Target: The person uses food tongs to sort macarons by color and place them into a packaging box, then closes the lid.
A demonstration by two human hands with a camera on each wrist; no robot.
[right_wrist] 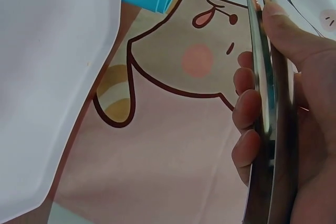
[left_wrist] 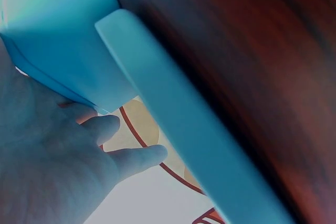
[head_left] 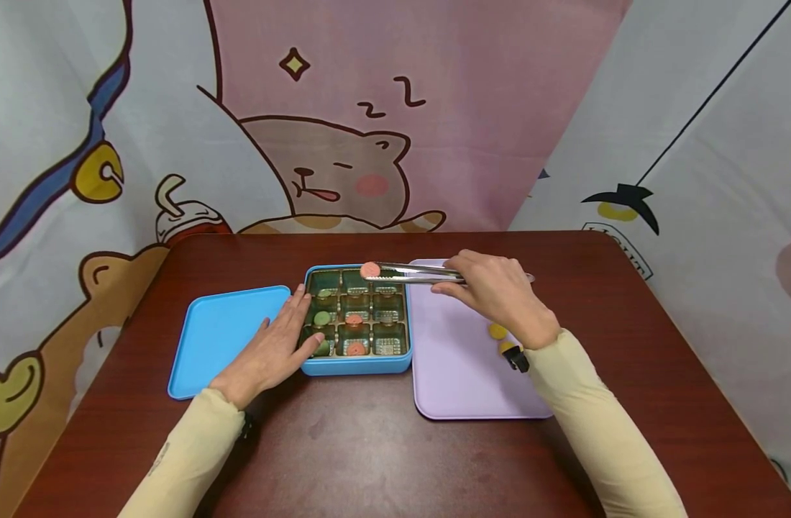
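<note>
Metal tongs (head_left: 428,272) are gripped in my right hand (head_left: 495,295), fingers and thumb wrapped around them in the right wrist view. Their tips pinch a round pink piece (head_left: 369,270) above the back row of a blue box (head_left: 357,367). Inside the box is a divided insert (head_left: 389,329). Green round pieces (head_left: 321,318) lie in its left column, and pink pieces (head_left: 356,349) in the middle column. My left hand (head_left: 269,356) rests with extended fingers against the box's left side; in the left wrist view the box wall is close to its fingers.
A flat blue lid (head_left: 223,338) lies left of the box, partly under my left hand. On the right, a pale purple tray (head_left: 467,381) holds yellow round pieces (head_left: 497,331), partly hidden by my right wrist. A printed cloth (head_left: 479,108) hangs behind the brown table (head_left: 344,446).
</note>
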